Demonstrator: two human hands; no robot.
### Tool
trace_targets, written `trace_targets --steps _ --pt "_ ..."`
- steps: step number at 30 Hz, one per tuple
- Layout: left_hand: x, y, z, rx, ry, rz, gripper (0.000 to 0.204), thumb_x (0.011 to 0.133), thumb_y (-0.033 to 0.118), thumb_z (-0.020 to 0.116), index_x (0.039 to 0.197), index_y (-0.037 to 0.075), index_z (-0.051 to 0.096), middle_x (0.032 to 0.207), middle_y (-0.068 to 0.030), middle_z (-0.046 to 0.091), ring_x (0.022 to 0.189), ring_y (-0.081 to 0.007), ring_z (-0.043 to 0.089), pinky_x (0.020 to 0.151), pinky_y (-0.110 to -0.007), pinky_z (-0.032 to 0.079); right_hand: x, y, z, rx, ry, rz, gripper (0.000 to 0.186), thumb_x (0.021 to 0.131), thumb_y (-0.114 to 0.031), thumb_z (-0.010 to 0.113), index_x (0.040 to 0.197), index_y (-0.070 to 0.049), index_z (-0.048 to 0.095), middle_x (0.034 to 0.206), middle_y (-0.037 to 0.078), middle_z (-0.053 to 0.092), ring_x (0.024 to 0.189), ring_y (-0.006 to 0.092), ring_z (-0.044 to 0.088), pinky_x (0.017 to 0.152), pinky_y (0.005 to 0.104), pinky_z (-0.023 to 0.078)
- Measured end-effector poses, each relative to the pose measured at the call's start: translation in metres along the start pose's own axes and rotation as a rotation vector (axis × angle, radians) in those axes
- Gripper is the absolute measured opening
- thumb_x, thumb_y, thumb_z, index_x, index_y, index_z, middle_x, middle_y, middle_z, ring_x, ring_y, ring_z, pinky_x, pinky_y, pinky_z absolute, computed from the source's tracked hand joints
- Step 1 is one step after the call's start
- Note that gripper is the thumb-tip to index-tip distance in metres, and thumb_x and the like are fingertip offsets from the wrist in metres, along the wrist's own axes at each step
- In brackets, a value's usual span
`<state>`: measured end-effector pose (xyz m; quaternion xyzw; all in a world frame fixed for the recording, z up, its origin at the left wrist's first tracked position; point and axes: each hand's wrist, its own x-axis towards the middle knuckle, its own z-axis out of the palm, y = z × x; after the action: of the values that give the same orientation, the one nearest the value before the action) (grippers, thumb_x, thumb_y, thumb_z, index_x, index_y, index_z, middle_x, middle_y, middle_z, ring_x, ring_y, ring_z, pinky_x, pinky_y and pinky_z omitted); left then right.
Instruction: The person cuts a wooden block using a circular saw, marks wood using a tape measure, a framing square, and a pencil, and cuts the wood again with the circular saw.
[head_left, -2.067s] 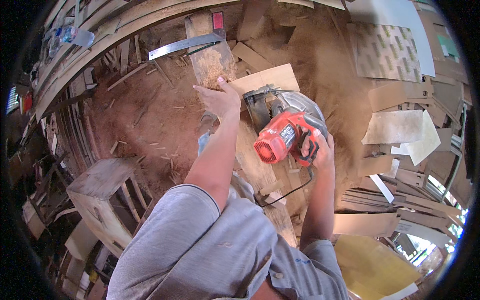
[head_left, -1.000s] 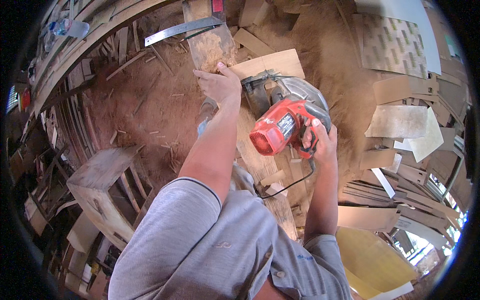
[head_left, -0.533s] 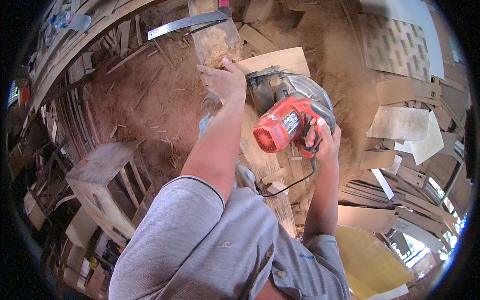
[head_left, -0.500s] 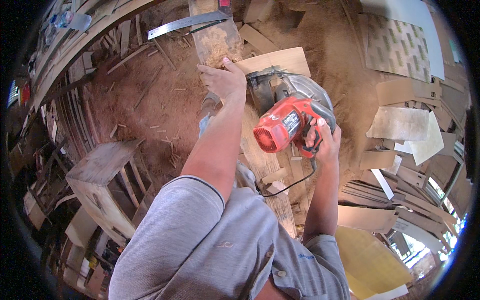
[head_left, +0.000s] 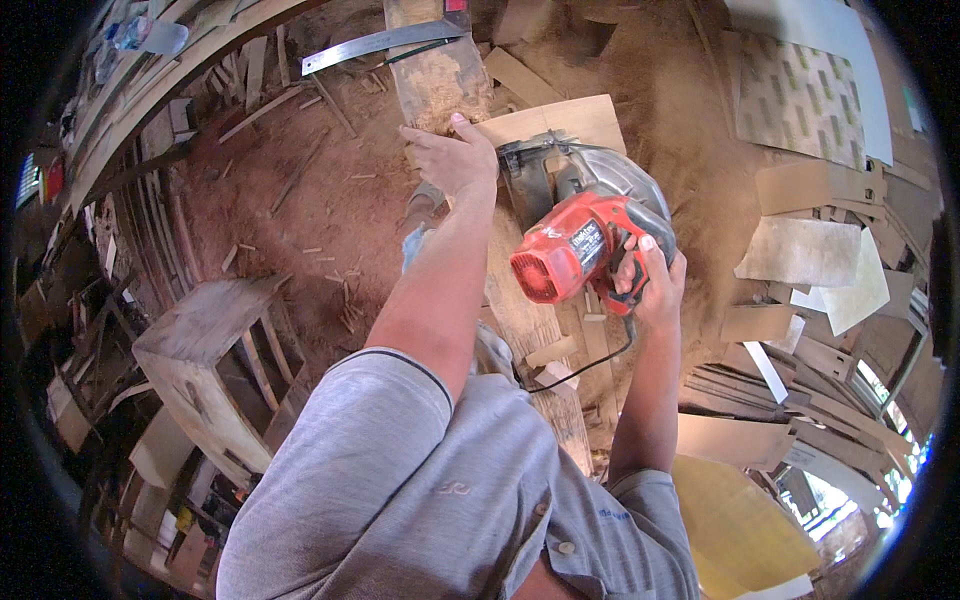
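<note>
My right hand (head_left: 657,282) is wrapped around the rear handle of a red and black circular saw (head_left: 565,250). The saw's metal base rests against a light wooden board (head_left: 560,118), and its grey guard faces right. At the board's left end lies my left hand (head_left: 455,160), its fingers stretched out to the left and its thumb apart, over a long worn plank (head_left: 440,85). How far the palm presses on the board is hidden. From the saw's handle a black cord (head_left: 600,362) curves down toward my shirt. The blade cannot be seen.
A metal ruler or square (head_left: 375,46) crosses the plank's far end. Small offcuts (head_left: 551,351) lie on its near part. An open wooden box frame (head_left: 205,340) stands at left. Sheets and scrap boards (head_left: 800,250) are heaped at right. Sawdust and slivers cover the floor (head_left: 300,190).
The whole view has shifted very slightly. Both hands and the saw keep nearly the same places against the board.
</note>
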<state>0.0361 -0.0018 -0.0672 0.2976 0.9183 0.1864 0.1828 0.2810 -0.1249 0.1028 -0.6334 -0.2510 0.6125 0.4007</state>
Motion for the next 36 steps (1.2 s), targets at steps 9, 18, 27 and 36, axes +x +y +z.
trace_targets --steps 9,18,27,36 --pt "-0.0015 -0.0006 0.0015 -0.008 0.037 -0.002 0.095 0.105 0.049 0.056 0.161 -0.017 0.016 0.142 -0.0381 0.053 0.132 -0.0502 0.055 0.115 -0.058 0.042 0.0002 -0.0030 0.0012 0.003 -0.024 -0.006 0.029 0.107 -0.028 0.064 0.103 0.001 0.067 0.065 0.004 0.056 0.053 0.0134 0.055 0.052 0.0313 0.047" --pt "-0.0014 -0.0004 -0.0011 0.015 0.015 -0.008 0.096 0.105 0.051 0.054 0.161 -0.018 0.017 0.140 -0.0380 0.054 0.129 -0.0499 0.057 0.112 -0.057 0.044 0.0006 -0.0017 0.0009 0.018 -0.023 -0.007 0.028 0.107 -0.027 0.063 0.103 0.001 0.067 0.065 0.003 0.057 0.053 0.0131 0.055 0.051 0.0311 0.047" --pt "-0.0040 0.0002 -0.0024 0.001 0.038 0.007 0.095 0.105 0.050 0.053 0.161 -0.017 0.018 0.142 -0.0380 0.053 0.131 -0.0498 0.056 0.112 -0.057 0.045 0.0010 -0.0001 0.0005 0.026 -0.032 -0.022 0.029 0.108 -0.027 0.063 0.103 0.001 0.067 0.065 0.003 0.058 0.052 0.0127 0.055 0.051 0.0303 0.047" --pt "-0.0043 -0.0001 -0.0049 -0.014 0.018 -0.003 0.094 0.105 0.049 0.054 0.162 -0.017 0.017 0.145 -0.0392 0.051 0.132 -0.0509 0.055 0.113 -0.058 0.044 0.0005 -0.0035 0.0033 0.025 -0.028 -0.021 0.028 0.109 -0.026 0.062 0.103 0.001 0.067 0.066 0.003 0.058 0.053 0.0125 0.056 0.051 0.0304 0.047"
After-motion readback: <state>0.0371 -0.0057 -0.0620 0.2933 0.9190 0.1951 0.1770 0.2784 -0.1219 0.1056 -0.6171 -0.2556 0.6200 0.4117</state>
